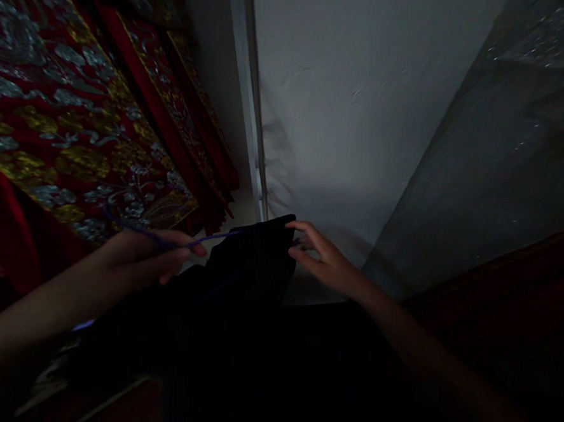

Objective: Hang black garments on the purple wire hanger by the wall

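Note:
My left hand (145, 252) pinches a thin blue-purple cord (221, 235) between thumb and fingers. One end of the cord loops up behind the hand; the other runs right, over a dark black cloth (251, 264), where it fades from sight. The cloth looks like a covered knee, though the gloom hides its form. At the cloth's upper right corner is my right hand (320, 254), its thumb and index finger apart and curved. The index fingertip appears to touch the corner; I see nothing held in this hand.
Red fabric (85, 121) with gold and silver embroidery hangs at the left. A pale wall (342, 105) with a metal upright strip (251, 98) stands ahead. Translucent plastic sheeting (493, 160) covers the right side. The lower area is very dark.

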`<state>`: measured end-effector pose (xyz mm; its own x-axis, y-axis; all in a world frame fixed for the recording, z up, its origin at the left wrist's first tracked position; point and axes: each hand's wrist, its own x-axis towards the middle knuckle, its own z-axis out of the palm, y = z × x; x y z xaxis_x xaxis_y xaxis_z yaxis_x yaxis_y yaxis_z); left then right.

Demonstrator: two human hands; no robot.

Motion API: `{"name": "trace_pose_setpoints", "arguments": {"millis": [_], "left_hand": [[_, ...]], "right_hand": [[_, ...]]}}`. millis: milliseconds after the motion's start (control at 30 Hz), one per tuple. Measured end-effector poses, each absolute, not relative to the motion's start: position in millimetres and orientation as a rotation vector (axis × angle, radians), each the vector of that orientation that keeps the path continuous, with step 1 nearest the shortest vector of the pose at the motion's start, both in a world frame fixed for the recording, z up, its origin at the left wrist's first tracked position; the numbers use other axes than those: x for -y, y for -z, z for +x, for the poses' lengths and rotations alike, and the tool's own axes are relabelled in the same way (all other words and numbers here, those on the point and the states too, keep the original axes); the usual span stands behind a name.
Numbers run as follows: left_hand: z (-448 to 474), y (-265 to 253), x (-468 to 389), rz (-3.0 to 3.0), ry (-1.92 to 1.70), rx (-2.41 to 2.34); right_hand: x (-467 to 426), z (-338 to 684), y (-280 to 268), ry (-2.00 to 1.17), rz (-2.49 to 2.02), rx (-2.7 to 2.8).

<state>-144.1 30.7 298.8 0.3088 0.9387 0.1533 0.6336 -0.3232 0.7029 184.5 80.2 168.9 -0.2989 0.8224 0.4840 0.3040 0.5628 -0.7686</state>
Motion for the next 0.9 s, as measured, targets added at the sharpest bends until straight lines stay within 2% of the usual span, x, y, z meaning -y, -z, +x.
{"name": "trace_pose_setpoints", "arguments": {"millis": [100, 233, 333, 433, 533, 600, 700, 767, 833, 900], "left_hand": [[-144, -311, -43, 1.906, -0.622, -1.4], [-138, -306, -76, 2.017, -0.712, -1.385], [-131, -303, -107, 2.146, -1.073, -1.394], [-120, -304, -117, 2.329, -1.513, -1.464], [-104, -298, -98, 2.53, -1.694, -1.486], [-91, -284, -82, 2.645, -1.518, -1.403], [-75, -246, -71, 2.691, -0.952, -1.328], [-68, -216, -71, 2.627, -0.709, -1.372], [-65, -185, -71, 2.564, -0.72, -1.414], [-61, -154, -69, 2.463, -0.934, -1.45]], "right_hand": [[-93, 179, -170, -0.993, -0.815, 1.609], [-115, 183, -189, -1.172, -0.85, 1.407], [-131, 186, -215, -1.193, -0.852, 1.31], [-142, 187, -240, -1.04, -0.806, 1.121], [-140, 192, -251, -0.923, -0.808, 0.958], [-131, 199, -245, -0.893, -0.817, 0.879], [-109, 212, -223, -0.877, -0.851, 0.828], [-98, 219, -208, -0.87, -0.907, 0.829], [-94, 223, -197, -0.867, -0.949, 0.838], [-96, 224, -192, -0.878, -0.954, 0.833]]}}
